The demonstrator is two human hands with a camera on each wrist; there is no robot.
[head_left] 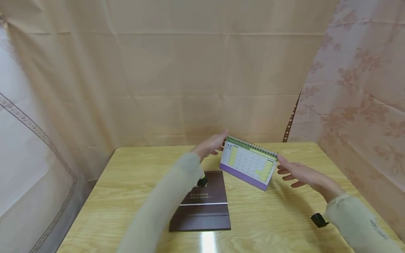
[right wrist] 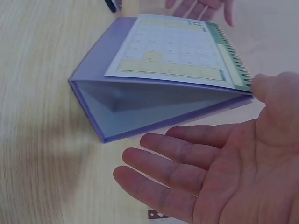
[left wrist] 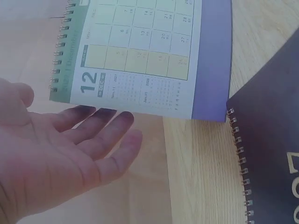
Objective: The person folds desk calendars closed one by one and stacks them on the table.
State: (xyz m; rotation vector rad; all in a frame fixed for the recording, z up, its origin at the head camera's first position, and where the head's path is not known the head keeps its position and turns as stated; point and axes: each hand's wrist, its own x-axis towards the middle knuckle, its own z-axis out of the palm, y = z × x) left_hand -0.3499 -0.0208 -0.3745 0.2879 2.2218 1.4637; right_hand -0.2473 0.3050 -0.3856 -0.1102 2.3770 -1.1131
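Note:
A white, green and purple desk calendar (head_left: pixel 248 161), spiral-bound along its top and showing month 12, is folded out like a tent and angled on the wood table. My left hand (head_left: pixel 211 144) is at its left end; in the left wrist view the extended fingers (left wrist: pixel 105 135) reach the calendar's edge, some fingertips partly behind it. At the opposite end, my right hand (right wrist: pixel 224 163) has its thumb at the spiral corner and its fingers spread straight beside the open side. A dark brown calendar (head_left: pixel 205 218) lies flat below, partly covered by my left forearm.
The wood-grain table (head_left: pixel 126 182) ends at a beige curtain (head_left: pixel 167 70) behind. A flower-patterned cloth (head_left: pixel 357 88) hangs along the right side and a pale cloth (head_left: pixel 28 158) along the left. Bright light reflects at the table's front.

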